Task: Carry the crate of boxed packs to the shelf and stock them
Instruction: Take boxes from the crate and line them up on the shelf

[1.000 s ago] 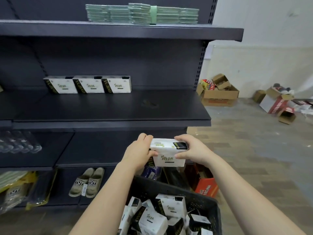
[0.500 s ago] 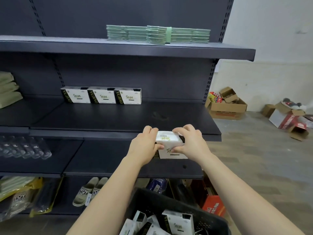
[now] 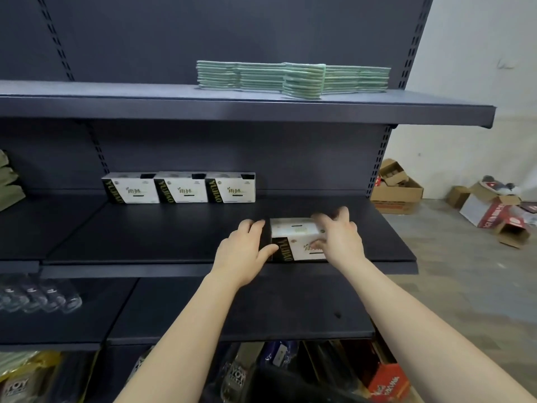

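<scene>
While both hands hold it, the boxed pack (image 3: 296, 238) is low over the front part of the middle shelf (image 3: 174, 237). It is hard to tell if its bottom touches the shelf yet. It is a small white card box with a black end that reads YUHAO.

It looks light, since fingers alone carry it. The card walls look stiff but thin, so a hard squeeze could dent them. The smooth card could slip, so the two short ends seem the best places to hold.

The left hand (image 3: 242, 251) curls around the black end, with its thumb on the front. The right hand (image 3: 338, 237), a bit blurry, curls over the top and the far end.

A row of three packs (image 3: 180, 187) stands side by side at the back of the same shelf, well apart from this one. Flat green bundles (image 3: 293, 78) lie on the shelf above. Open cardboard boxes (image 3: 396, 193) sit on the floor to the right.
</scene>
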Available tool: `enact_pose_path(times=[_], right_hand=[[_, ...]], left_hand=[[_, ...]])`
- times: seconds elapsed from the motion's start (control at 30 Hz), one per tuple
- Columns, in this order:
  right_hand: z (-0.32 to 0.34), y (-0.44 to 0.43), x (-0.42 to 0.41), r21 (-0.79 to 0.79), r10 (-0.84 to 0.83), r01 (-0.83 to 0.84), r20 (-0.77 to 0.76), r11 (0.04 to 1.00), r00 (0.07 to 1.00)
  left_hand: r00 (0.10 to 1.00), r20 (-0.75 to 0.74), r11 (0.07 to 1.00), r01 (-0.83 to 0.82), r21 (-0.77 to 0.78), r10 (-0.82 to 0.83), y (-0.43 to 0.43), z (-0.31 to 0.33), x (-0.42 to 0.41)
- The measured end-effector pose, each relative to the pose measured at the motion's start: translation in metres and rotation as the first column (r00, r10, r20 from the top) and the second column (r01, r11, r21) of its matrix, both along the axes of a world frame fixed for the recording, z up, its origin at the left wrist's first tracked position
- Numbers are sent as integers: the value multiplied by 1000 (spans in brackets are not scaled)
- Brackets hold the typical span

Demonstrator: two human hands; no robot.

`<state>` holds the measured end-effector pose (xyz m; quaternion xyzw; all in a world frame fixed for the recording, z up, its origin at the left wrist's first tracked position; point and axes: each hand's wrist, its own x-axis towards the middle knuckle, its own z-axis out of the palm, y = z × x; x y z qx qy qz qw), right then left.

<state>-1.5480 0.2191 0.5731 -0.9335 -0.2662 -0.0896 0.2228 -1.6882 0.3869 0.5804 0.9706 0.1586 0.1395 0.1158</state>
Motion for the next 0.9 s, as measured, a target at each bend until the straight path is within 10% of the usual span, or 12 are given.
enact_pose_path(times=[0.9], right_hand=[[-37,105,96,-13,-107,108,55,994,993]], left_hand=[[987,-156,993,-24,113,42,91,-35,102]])
